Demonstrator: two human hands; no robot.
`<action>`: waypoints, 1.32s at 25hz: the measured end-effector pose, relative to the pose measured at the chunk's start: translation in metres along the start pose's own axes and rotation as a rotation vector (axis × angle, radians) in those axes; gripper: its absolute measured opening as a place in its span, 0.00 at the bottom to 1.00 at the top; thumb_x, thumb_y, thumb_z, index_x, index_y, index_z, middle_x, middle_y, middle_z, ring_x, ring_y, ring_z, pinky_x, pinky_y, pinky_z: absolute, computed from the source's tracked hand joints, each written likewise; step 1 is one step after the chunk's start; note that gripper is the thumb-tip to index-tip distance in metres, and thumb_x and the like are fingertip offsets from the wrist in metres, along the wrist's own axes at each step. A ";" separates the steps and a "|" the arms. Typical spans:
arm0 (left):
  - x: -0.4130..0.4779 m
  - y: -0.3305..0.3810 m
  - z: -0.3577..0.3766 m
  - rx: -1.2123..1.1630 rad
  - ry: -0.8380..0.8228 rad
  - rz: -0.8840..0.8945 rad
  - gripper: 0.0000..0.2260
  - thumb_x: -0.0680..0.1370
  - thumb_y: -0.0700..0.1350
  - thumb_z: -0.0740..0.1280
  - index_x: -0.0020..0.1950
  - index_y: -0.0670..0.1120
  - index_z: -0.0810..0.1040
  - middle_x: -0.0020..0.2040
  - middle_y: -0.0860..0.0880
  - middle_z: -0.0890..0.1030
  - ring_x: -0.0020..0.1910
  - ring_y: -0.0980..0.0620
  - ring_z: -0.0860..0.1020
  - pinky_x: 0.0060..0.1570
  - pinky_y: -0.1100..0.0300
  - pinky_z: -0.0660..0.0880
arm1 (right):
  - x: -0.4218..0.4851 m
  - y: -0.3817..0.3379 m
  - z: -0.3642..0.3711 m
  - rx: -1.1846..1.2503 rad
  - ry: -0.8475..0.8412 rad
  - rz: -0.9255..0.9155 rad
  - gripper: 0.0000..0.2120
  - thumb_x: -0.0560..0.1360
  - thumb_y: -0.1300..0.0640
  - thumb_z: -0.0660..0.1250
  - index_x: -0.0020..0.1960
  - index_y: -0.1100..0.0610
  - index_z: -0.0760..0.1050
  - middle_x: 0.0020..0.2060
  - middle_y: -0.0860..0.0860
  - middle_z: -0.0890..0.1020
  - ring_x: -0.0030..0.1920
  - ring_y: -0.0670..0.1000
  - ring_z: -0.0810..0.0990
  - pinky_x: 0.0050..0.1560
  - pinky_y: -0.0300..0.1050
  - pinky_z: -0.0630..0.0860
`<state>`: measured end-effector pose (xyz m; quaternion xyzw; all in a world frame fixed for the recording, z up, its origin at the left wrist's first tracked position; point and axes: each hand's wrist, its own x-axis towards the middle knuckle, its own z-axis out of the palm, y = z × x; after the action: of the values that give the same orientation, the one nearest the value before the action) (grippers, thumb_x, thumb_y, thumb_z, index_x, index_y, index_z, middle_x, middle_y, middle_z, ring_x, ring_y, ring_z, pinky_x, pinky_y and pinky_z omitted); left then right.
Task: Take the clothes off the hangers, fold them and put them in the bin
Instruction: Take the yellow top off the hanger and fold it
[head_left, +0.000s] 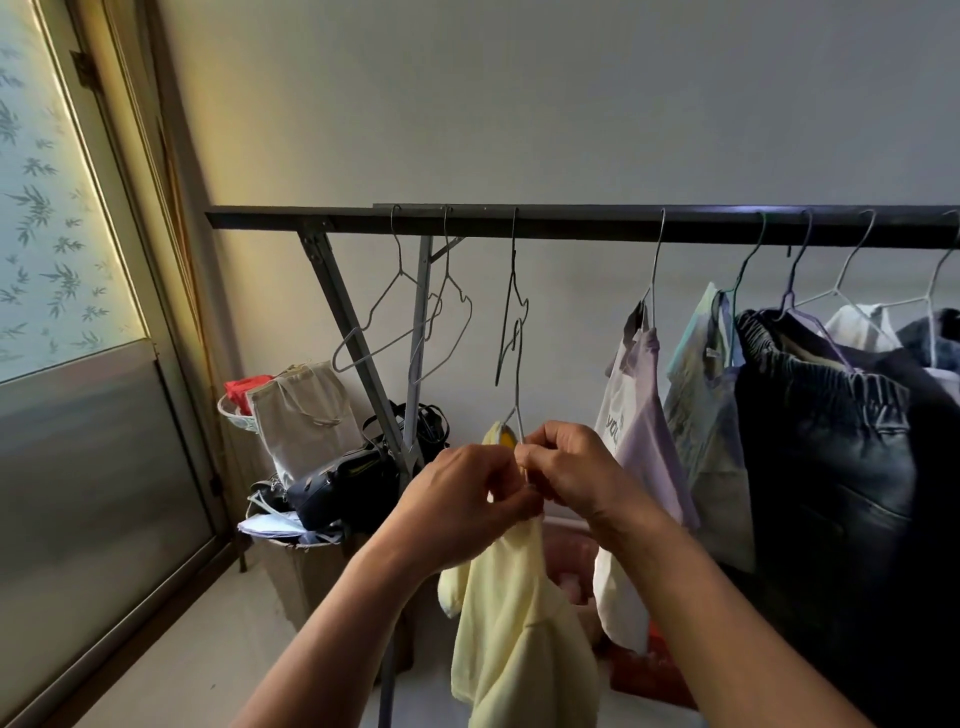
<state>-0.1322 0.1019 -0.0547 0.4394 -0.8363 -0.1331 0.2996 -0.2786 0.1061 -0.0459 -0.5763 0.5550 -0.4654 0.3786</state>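
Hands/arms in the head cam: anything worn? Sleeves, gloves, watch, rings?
Nothing worn that shows. The left hand and right hand are bare, with no gloves. Both forearms are bare right down to the bottom edge of the frame, so no sleeve is in view. There is no watch or bracelet at either wrist, and no ring on the fingers that are visible.

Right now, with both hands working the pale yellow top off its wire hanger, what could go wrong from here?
1. The wire hanger rises right beside the dark empty hanger on the rail; its hook may snag there.
2. The left hand and right hand pinch only near the neck, so the pale yellow top hangs loose and could slip to the floor.
3. The lilac top hangs next to the right hand and might get dragged.
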 end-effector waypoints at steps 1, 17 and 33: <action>0.000 0.001 0.001 0.003 -0.046 -0.029 0.14 0.74 0.58 0.68 0.35 0.50 0.74 0.31 0.53 0.74 0.33 0.56 0.70 0.37 0.55 0.71 | 0.001 0.004 0.001 0.003 0.018 0.005 0.09 0.77 0.63 0.63 0.38 0.57 0.74 0.30 0.50 0.75 0.30 0.46 0.72 0.31 0.36 0.70; -0.024 0.012 -0.017 0.328 -0.243 -0.012 0.24 0.68 0.64 0.70 0.32 0.44 0.73 0.30 0.50 0.68 0.33 0.49 0.68 0.31 0.55 0.62 | 0.017 0.036 0.021 0.087 0.220 0.116 0.09 0.76 0.60 0.66 0.38 0.58 0.73 0.30 0.54 0.76 0.31 0.51 0.73 0.36 0.45 0.72; -0.035 -0.026 -0.013 -0.141 -0.035 0.047 0.07 0.72 0.50 0.72 0.46 0.52 0.76 0.38 0.57 0.75 0.38 0.59 0.73 0.40 0.58 0.72 | 0.031 0.026 0.027 0.217 0.294 0.130 0.07 0.76 0.64 0.64 0.39 0.60 0.71 0.27 0.53 0.72 0.24 0.47 0.67 0.23 0.36 0.65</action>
<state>-0.0920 0.1155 -0.0706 0.3952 -0.8399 -0.1923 0.3184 -0.2623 0.0702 -0.0749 -0.4208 0.5867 -0.5764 0.3826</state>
